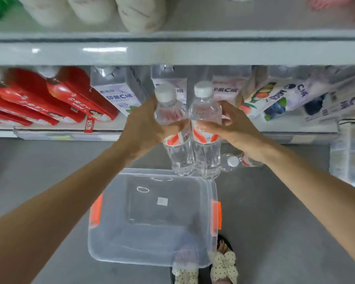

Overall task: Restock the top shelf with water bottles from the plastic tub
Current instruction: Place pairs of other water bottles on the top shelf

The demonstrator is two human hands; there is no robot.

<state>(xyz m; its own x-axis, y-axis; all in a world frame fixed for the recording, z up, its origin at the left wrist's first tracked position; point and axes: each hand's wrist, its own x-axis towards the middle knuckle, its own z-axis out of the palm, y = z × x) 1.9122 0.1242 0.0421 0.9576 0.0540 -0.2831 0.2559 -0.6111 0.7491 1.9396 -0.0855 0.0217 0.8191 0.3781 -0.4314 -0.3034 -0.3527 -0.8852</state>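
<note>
My left hand grips a clear water bottle with a white cap and orange-white label. My right hand grips a second, matching bottle. Both bottles are upright, side by side and touching, held in the air in front of the shelves. Below them on the floor sits the clear plastic tub with orange latches; I see no bottles inside it. A third bottle lies on the floor beyond the tub, partly behind my right wrist. The upper shelf's white front edge runs across above the bottles.
The lower shelf holds red packs at the left and white-purple drink cartons across the middle and right. Pale soft items lie on the upper shelf. A clear drawer unit stands at the right. My slippered feet are beside the tub.
</note>
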